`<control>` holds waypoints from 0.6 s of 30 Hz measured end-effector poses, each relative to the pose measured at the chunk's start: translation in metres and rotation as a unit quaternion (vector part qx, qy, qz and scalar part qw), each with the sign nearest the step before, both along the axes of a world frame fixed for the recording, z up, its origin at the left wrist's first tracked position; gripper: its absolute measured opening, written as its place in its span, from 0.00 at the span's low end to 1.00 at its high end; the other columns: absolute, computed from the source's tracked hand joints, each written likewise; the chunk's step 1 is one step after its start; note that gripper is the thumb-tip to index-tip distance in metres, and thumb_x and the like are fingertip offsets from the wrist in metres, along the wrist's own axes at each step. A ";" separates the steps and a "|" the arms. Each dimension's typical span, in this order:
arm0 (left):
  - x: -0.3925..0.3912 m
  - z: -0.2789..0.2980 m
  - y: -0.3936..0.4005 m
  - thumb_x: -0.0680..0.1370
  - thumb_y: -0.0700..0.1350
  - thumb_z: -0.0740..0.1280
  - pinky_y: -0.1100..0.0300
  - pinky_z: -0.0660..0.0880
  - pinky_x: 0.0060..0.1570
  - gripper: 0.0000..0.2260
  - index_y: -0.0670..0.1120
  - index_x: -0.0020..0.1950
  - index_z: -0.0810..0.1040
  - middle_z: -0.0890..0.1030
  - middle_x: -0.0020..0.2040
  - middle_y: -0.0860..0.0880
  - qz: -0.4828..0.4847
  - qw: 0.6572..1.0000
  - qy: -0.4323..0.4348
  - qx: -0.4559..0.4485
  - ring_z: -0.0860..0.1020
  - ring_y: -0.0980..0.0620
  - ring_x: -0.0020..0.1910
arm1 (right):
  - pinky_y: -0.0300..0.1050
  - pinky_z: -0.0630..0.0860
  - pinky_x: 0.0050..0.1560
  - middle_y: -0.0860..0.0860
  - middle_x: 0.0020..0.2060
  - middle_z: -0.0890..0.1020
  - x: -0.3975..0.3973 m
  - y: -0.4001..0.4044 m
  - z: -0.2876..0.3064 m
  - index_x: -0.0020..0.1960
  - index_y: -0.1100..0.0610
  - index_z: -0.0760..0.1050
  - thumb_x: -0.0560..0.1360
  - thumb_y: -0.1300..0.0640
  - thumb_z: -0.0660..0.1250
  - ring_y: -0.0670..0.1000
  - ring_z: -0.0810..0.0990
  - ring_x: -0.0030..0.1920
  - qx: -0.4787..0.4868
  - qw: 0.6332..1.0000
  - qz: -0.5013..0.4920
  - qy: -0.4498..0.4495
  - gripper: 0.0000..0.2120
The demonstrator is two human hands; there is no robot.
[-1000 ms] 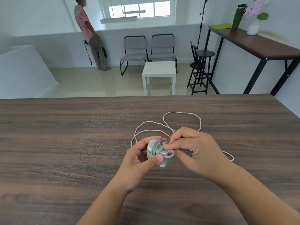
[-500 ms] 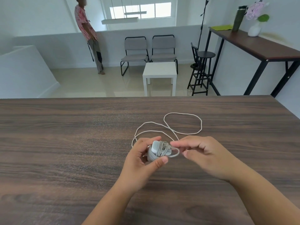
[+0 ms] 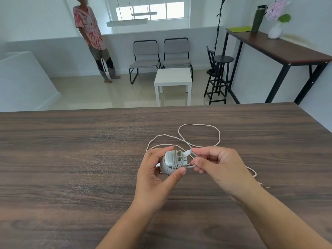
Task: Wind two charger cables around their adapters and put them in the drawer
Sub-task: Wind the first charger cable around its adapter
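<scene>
My left hand (image 3: 154, 175) grips a white charger adapter (image 3: 173, 161) with grey-white cable wound around it, held just above the wooden table (image 3: 71, 159). My right hand (image 3: 217, 164) pinches the free end of that cable, and its white plug (image 3: 187, 152) sticks out beside the adapter. A second white cable (image 3: 199, 135) lies in loose loops on the table behind my hands, trailing off to the right under my right wrist. Its adapter and the drawer are not visible.
The table's far edge runs across the middle of the view. Beyond it are a white side table (image 3: 173, 78), two grey chairs (image 3: 161, 56), a black stool (image 3: 218, 76), a high dark table (image 3: 280, 49) on the right, and a person (image 3: 93, 36) standing at the back left.
My right hand has drawn away from the adapter to the right, pulling the cable end out so the plug shows. The person at the back has shifted position.
</scene>
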State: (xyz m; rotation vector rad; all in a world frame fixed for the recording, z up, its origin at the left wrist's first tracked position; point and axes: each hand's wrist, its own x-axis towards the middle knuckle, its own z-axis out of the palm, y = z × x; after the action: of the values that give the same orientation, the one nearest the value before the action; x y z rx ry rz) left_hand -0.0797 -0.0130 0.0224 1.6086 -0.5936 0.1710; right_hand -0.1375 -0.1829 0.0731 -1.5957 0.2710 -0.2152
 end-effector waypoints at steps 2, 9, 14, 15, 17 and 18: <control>-0.001 0.001 0.000 0.69 0.50 0.77 0.50 0.79 0.54 0.20 0.57 0.60 0.78 0.78 0.56 0.56 0.009 1.000 -0.015 0.001 0.79 0.46 0.58 | 0.36 0.77 0.36 0.56 0.34 0.85 0.000 0.000 0.001 0.43 0.53 0.83 0.70 0.66 0.73 0.47 0.82 0.32 -0.019 1.000 -0.010 0.002 0.08; -0.002 -0.002 0.000 0.69 0.51 0.77 0.43 0.79 0.53 0.21 0.55 0.61 0.78 0.77 0.55 0.55 0.014 0.999 -0.033 0.006 0.78 0.44 0.58 | 0.29 0.69 0.34 0.48 0.32 0.84 -0.007 -0.001 0.006 0.40 0.51 0.85 0.68 0.58 0.76 0.42 0.77 0.31 -0.232 0.972 -0.016 -0.032 0.03; -0.003 -0.004 -0.001 0.70 0.50 0.77 0.40 0.78 0.51 0.21 0.53 0.62 0.78 0.77 0.56 0.56 0.004 0.998 -0.057 0.022 0.78 0.44 0.58 | 0.28 0.67 0.31 0.46 0.27 0.80 -0.005 0.000 0.005 0.37 0.53 0.83 0.67 0.60 0.76 0.40 0.73 0.28 -0.273 0.961 -0.029 -0.046 0.03; -0.003 -0.004 0.000 0.70 0.50 0.77 0.41 0.78 0.51 0.22 0.52 0.62 0.78 0.76 0.56 0.56 0.004 0.998 -0.063 0.028 0.78 0.45 0.57 | 0.29 0.67 0.32 0.46 0.27 0.80 -0.004 0.000 0.004 0.36 0.53 0.83 0.67 0.60 0.76 0.41 0.74 0.28 -0.284 0.957 -0.027 -0.051 0.04; -0.002 -0.004 0.002 0.70 0.49 0.77 0.43 0.79 0.51 0.22 0.51 0.63 0.78 0.76 0.55 0.54 0.002 0.997 -0.071 0.037 0.78 0.45 0.57 | 0.29 0.67 0.33 0.45 0.27 0.79 -0.003 0.000 0.003 0.36 0.52 0.83 0.67 0.58 0.76 0.41 0.75 0.30 -0.309 0.948 -0.007 -0.069 0.03; -0.002 -0.005 0.002 0.70 0.49 0.77 0.44 0.79 0.51 0.22 0.50 0.63 0.78 0.76 0.55 0.54 0.000 0.997 -0.073 0.040 0.78 0.45 0.56 | 0.29 0.67 0.34 0.44 0.28 0.79 -0.003 -0.001 0.004 0.36 0.52 0.83 0.67 0.56 0.75 0.42 0.76 0.32 -0.325 0.942 0.017 -0.082 0.02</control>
State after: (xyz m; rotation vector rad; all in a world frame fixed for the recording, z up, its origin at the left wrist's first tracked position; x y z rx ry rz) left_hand -0.0820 -0.0105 0.0178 1.6832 -0.7203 0.2704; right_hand -0.1405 -0.1839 0.0768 -2.2198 0.0372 -0.4417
